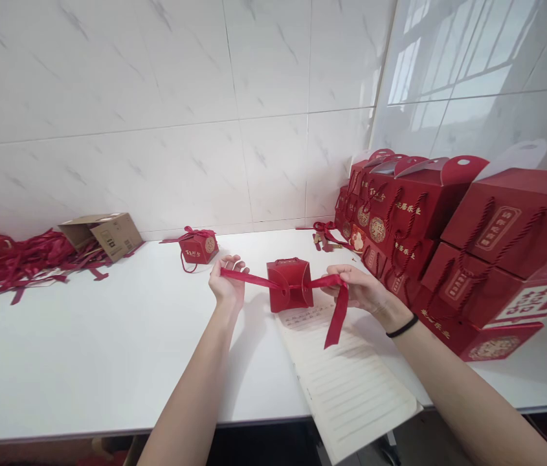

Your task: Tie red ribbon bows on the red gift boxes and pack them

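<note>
A small red gift box (291,301) stands at the middle of the table, partly over the top of a lined notebook. A red ribbon (254,279) runs through the holes in the box's upper flaps and stretches out to both sides. To the left of the box, my left hand (229,279) is closed on one end of the ribbon. On the other side my right hand (353,287) pinches the ribbon, and its loose tail hangs down over the notebook page. Neither hand appears to touch the box itself.
Another small box with a ribbon bow (199,248) stands near the wall. Stacked red gift boxes (452,259) crowd the right side. Loose ribbons (44,255) and an open cardboard box (118,237) lie at left. The notebook (360,382) overhangs the table's front edge.
</note>
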### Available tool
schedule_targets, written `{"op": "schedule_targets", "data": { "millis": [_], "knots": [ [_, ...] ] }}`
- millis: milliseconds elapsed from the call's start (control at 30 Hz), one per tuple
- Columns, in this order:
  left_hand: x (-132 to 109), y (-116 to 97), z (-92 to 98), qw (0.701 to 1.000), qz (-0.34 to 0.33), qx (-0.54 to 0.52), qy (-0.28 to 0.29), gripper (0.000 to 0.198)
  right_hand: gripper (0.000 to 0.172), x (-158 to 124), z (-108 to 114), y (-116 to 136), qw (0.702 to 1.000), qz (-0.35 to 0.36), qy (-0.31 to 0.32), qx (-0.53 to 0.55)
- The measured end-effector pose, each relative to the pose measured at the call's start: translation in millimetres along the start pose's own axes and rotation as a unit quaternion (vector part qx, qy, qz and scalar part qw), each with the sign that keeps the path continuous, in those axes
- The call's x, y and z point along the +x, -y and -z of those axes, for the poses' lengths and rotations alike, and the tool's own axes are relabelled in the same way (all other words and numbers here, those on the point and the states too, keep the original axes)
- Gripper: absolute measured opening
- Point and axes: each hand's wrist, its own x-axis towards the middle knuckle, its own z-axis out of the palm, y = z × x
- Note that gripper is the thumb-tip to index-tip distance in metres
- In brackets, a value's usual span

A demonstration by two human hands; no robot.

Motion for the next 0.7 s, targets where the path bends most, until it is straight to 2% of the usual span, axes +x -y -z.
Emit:
{"op": "schedule_targets", "data": {
  "millis": [133, 300, 400, 533, 600, 700],
  "knots": [
    [2, 0, 0.6, 1.0, -0.018, 0.013, -0.004, 0.029, 0.03, 4, -1, 4, 0.993, 0.033, -0.108, 0.04],
    [14, -11, -2.5, 0.998, -0.008, 0.052, -0.025, 0.028, 0.026, 30, 1, 22, 0.973, 0.004, -0.229, 0.031],
    [28, -29, -15.3, 0.995, -0.018, 0.095, -0.01, 0.027, 0.025, 54, -3, 48, 0.97, -0.006, -0.242, 0.007],
    [39, -66, -42.2, 0.985, -0.043, 0.164, 0.03, 0.026, 0.022, 82, -20, 85, 0.972, -0.01, -0.233, -0.013],
    [35, -88, -53.7, 0.978, -0.049, 0.198, 0.046, 0.029, 0.021, 90, -32, 99, 0.972, -0.001, -0.23, -0.042],
    [16, -120, -61.7, 0.966, -0.043, 0.244, 0.069, 0.029, 0.026, 92, -49, 113, 0.973, 0.008, -0.207, -0.1]
  ]
}}
